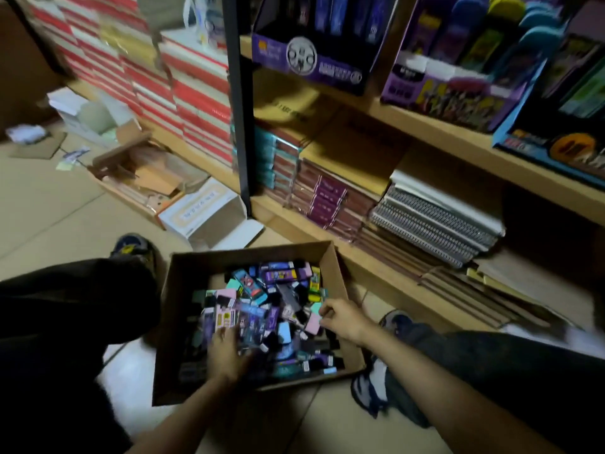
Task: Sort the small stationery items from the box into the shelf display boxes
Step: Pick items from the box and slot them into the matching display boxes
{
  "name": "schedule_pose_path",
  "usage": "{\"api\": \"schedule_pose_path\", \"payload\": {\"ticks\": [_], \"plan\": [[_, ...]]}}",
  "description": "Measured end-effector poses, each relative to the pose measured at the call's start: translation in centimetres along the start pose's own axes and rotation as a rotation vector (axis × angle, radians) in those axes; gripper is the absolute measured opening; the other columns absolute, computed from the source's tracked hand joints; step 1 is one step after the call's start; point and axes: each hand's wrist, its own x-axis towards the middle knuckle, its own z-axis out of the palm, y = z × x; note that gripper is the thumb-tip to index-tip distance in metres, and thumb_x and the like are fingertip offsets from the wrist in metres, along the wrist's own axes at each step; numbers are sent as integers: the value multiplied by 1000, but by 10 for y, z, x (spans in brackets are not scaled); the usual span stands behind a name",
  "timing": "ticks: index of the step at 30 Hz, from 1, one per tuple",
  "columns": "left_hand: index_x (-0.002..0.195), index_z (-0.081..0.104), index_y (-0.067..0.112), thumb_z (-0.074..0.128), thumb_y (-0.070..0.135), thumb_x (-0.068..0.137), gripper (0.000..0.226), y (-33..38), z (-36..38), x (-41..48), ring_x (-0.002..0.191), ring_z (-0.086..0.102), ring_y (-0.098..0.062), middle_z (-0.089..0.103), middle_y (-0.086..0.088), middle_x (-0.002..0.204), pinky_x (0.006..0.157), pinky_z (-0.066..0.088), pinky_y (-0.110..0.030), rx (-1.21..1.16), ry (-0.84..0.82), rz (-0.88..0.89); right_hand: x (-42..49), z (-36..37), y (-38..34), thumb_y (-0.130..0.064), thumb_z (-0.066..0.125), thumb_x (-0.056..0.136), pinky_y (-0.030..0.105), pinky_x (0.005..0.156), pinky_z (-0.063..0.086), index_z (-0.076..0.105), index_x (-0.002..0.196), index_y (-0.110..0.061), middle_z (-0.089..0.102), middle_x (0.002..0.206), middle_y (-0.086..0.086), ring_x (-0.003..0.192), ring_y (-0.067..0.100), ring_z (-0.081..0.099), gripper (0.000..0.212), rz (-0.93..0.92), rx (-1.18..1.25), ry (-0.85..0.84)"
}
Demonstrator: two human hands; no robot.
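A stationery shop's stock aisle, seen from down by the floor.
Wooden shelves [458, 140] on the right of the frame carry printed display boxes [314, 63] of packaged goods at the top and stacked spiral notebooks [435, 221] lower down; at upper left, red-and-white book stacks [196, 103] rise in tall piles (many identical copies). Opened cartons [144, 178] lie on the tiled floor [49, 198] at left, and a cardboard box [183, 322] at bottom centre holds loose small packets [262, 306].

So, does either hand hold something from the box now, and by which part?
Left hand rests on the pile in the cardboard box, gripping nothing visible. Right hand curls beside a pink item; a hold cannot be told.
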Motion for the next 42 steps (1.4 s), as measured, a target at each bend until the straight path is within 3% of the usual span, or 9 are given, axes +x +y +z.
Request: {"api": "schedule_pose_path", "payload": {"ticks": [6, 9, 12, 17, 21, 28, 31, 34, 42], "plan": [[151, 12, 10, 70, 33, 83, 93, -24, 15, 25, 145, -1, -36, -12, -20, 157, 118, 10, -42, -64, 165, -134, 33, 42, 28, -13, 58, 91, 40, 92, 48, 53, 122, -12, 56, 121, 12, 108, 28, 56, 31, 90, 83, 7], [152, 12, 16, 69, 43, 81, 95, -23, 12, 53, 144, -1, -38, -10, -19, 158, 117, 10, -48, -74, 180, -198, 58, 40, 24, -14, 57, 92, 45, 94, 47, 50, 128, -14, 47, 131, 9, 113, 28, 53, 36, 42, 103, 69], [152, 9, 20, 65, 52, 80, 97, -30, 14, 70, 143, 4, -39, -6, -19, 158, 115, 13, -49, -45, 121, -238, 86, 32, 14, -15, 59, 92, 36, 107, 34, 45, 135, -13, 36, 144, 6, 132, 24, 36, 46, -39, 44, 124], [152, -1, 15, 48, 61, 87, 94, -34, 27, 77, 146, -11, -34, -16, -14, 158, 116, 4, -48, 215, 35, -99, 134, 20, -9, -12, 61, 89, 26, 108, 21, 39, 141, -13, 31, 149, 8, 136, 26, 28, 56, -149, -81, 177], [151, -5, 14, 40, 62, 90, 91, -30, 31, 77, 145, -16, -35, -21, -15, 157, 115, 2, -51, 291, -12, -74, 158, 21, -19, -23, 59, 90, 35, 109, 26, 27, 147, -18, 31, 146, 7, 133, 27, 29, 66, -198, -341, 85], [152, 0, 20, 32, 58, 94, 77, -23, 43, 68, 145, -16, -29, -15, -8, 159, 117, 2, -44, 305, -40, 72, 152, 39, -15, -39, 54, 91, 39, 99, 35, 25, 146, -23, 33, 131, 9, 119, 28, 34, 64, -192, -534, 203], [149, 23, 18, 43, 47, 95, 64, -20, 40, 66, 145, 9, -29, 11, -10, 159, 116, 13, -40, 222, 61, 125, 147, 39, -8, -38, 57, 89, 38, 102, 33, 32, 140, -20, 33, 135, 9, 123, 28, 34, 60, -203, -536, 216], [139, 39, 11, 61, 44, 87, 66, -26, 27, 69, 128, 35, -30, 37, -15, 141, 108, 30, -40, 121, 195, 27, 143, 40, -4, -36, 58, 89, 36, 105, 29, 32, 139, -15, 36, 137, 8, 127, 28, 35, 59, -200, -491, 146], [124, 42, 6, 76, 55, 68, 82, -31, 9, 91, 113, 41, -30, 43, -16, 123, 96, 40, -41, 147, 77, -133, 130, 55, -5, -28, 64, 86, 35, 106, 29, 40, 131, -10, 39, 131, 13, 125, 31, 34, 54, -60, -370, 115]]}}
